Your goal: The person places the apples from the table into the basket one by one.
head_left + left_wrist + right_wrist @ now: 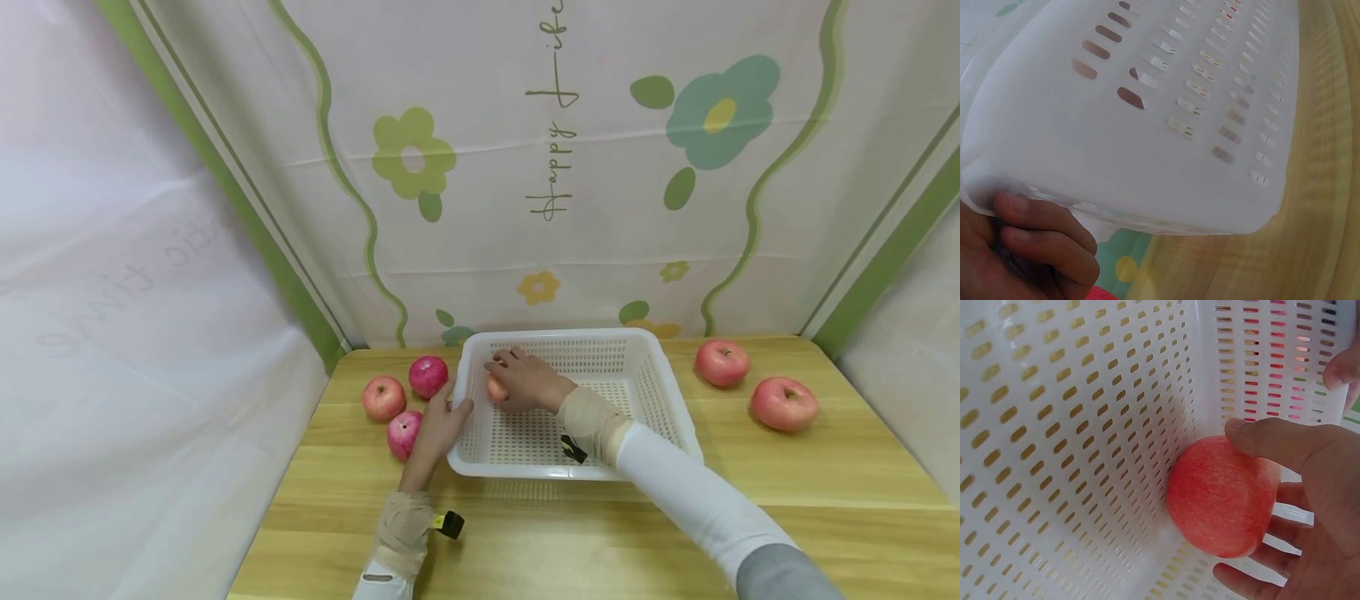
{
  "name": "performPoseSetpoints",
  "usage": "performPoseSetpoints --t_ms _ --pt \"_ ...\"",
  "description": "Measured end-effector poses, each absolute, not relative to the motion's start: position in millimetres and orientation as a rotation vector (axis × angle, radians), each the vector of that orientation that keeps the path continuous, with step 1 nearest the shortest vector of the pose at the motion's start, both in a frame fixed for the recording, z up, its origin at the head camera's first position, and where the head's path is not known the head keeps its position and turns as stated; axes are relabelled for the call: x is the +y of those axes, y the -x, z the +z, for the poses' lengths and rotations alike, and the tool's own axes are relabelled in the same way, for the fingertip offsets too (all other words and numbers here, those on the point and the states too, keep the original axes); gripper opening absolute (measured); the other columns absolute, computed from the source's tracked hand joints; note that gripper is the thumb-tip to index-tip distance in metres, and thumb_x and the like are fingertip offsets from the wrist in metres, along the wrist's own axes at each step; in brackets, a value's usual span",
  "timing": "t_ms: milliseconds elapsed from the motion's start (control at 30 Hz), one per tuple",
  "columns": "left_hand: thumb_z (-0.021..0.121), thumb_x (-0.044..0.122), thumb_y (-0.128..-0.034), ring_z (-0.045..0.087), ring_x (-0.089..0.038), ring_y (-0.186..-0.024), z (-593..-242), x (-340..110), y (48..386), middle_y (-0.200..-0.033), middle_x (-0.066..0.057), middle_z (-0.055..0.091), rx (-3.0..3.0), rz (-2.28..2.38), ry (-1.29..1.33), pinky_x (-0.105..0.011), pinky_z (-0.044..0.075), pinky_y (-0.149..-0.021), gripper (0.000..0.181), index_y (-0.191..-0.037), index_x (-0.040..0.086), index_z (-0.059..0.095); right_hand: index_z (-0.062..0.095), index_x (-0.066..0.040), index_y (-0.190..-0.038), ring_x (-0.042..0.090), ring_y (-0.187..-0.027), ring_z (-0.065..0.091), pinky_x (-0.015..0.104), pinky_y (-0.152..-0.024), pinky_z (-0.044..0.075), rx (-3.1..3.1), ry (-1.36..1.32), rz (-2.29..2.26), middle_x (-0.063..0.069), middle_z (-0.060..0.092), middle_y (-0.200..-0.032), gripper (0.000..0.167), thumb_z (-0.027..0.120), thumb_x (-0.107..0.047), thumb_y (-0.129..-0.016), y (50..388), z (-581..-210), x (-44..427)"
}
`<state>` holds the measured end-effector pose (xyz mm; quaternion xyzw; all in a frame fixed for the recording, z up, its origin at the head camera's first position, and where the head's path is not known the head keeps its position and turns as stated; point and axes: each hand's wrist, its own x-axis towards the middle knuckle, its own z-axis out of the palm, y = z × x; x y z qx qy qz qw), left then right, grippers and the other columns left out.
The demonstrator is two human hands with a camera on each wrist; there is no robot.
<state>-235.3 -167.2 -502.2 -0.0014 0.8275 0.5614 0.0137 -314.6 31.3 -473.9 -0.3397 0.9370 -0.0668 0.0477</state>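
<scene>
A white slotted basket [570, 473] stands on the wooden table. Inside it, toward its left end, my right hand [525, 383] holds a red apple [496, 388]; the right wrist view shows the thumb on top of the apple [1219, 497] and the fingers of this hand [1310, 506] round its far side. My left hand [441, 421] grips the basket's left rim, and in the left wrist view the curled fingers of that hand [1047, 244] lie at the rim of the basket [1104, 162].
Left of the basket lie a pale red apple [384, 398] and two magenta round fruits [428, 377] [405, 434], close to my left hand. Two more apples [722, 362] [783, 403] sit right of the basket. A patterned curtain [480, 242] hangs behind the table [570, 542].
</scene>
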Motion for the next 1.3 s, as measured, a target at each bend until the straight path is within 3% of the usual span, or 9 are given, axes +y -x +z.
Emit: performPoseSetpoints --t_ms 400,767,1033,1300 --pt "0.06 0.018 -0.1046 0.076 -0.041 -0.106 -504.0 -165.9 235.2 -0.134 -0.033 0.066 2.556 1.776 0.001 -0.049 0.067 -0.078 0.066 -0.166 0.01 0.038 0.054 -0.009 -0.154 0.038 -0.146 0.046 0.058 -0.118 0.045 2.872 1.076 -0.214 0.016 0.051 -0.159 0.067 0.075 -0.037 -0.097 305.7 -467.0 40.6" --pt "0.059 0.016 -0.1035 0.077 -0.041 -0.103 -506.1 -168.4 235.3 -0.131 -0.033 0.068 2.567 1.781 0.022 -0.049 0.067 -0.077 0.065 -0.166 0.012 0.039 0.058 -0.009 -0.15 0.037 -0.141 0.051 0.056 -0.112 0.051 2.916 1.187 -0.163 0.015 0.056 -0.153 0.067 0.079 -0.041 -0.095 292.3 -451.6 52.3" --pt "0.059 0.014 -0.1034 0.076 -0.044 -0.104 -504.9 -166.9 234.8 -0.132 -0.034 0.068 2.56 1.796 0.015 -0.051 0.067 -0.077 0.066 -0.166 0.012 0.039 0.056 -0.011 -0.153 0.036 -0.147 0.048 0.056 -0.116 0.049 2.938 1.211 -0.11 0.013 0.053 -0.158 0.071 0.078 -0.046 -0.096 286.2 -445.3 65.6" --pt "0.059 0.016 -0.1038 0.076 -0.041 -0.107 -504.1 -166.6 234.6 -0.134 -0.033 0.067 2.57 1.77 0.024 -0.051 0.067 -0.079 0.067 -0.167 0.013 0.037 0.057 -0.012 -0.152 0.036 -0.145 0.051 0.055 -0.114 0.051 2.971 1.245 -0.06 0.013 0.055 -0.156 0.068 0.081 -0.037 -0.093 281.7 -434.0 77.9"
